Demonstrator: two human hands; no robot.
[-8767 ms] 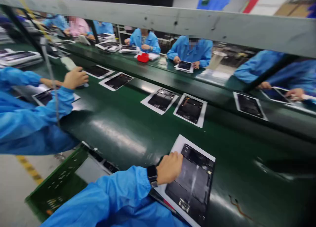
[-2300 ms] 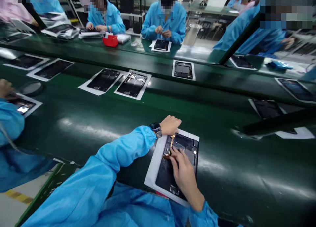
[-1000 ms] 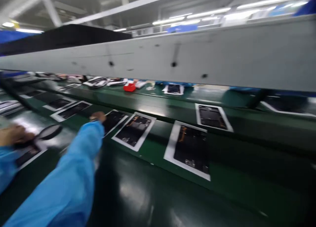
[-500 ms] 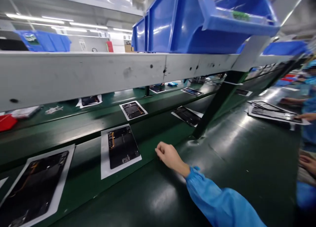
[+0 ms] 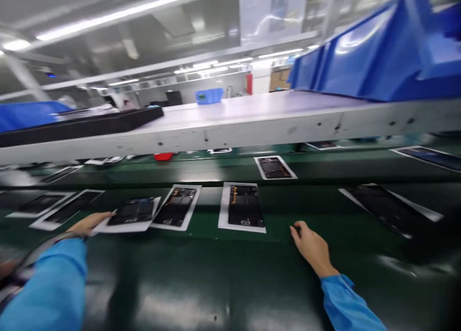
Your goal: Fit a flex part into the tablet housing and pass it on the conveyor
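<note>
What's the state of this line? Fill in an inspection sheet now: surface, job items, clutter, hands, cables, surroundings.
Surface: glossy dark green belt.
Job items: opened tablet casing on a white sheet, with orange flex strips showing; more casings lie on sheets along the belt.
Clutter: red box on the far belt.
Hands: left hand at the sheet edge of a second tablet casing; right hand on the belt, apart from the sheets.
Cables: dark curved strand by the left sleeve, too blurred to confirm.
Surroundings: blue bins on a grey shelf.
</note>
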